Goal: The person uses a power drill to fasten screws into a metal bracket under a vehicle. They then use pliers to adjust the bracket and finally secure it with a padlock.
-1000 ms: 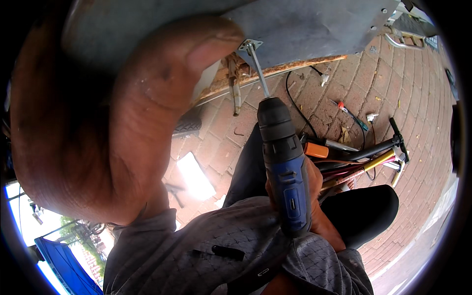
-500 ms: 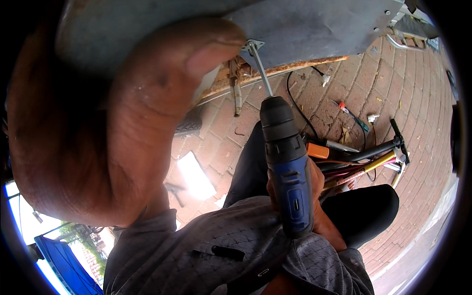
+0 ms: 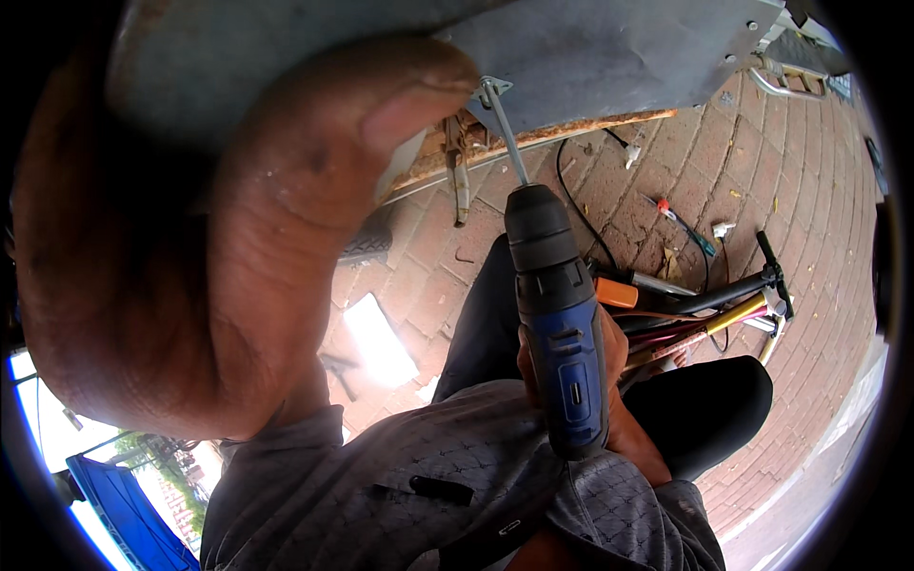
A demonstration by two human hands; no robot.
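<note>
In my right hand [image 3: 614, 366] is a blue and black cordless drill [image 3: 562, 343], its chuck pointing up and away from me. From the chuck a long, slim driver bit [image 3: 507, 138] reaches a small metal plate [image 3: 502, 87] at the edge of a grey sheet-metal panel [image 3: 609, 67]. My left hand [image 3: 271, 228] looms large at the left, close to the camera. Its bent thumb presses on the panel right beside the bit's tip, while the other fingers curl up in shadow by the panel, their tips hidden. The screw head, if any, is too small to tell.
Along the panel's lower side runs a rusty edge [image 3: 624, 119], with a metal piece [image 3: 461, 186] hanging below. On the brick paving lie a screwdriver [image 3: 681, 222], a white plug [image 3: 632, 154] with black cable, a bundle with a yellow tube [image 3: 738, 314], and a bright white rectangle [image 3: 381, 341].
Hardly anything differs. The drill has shifted very slightly to the right, its bit still at the small plate; my left thumb stays in place.
</note>
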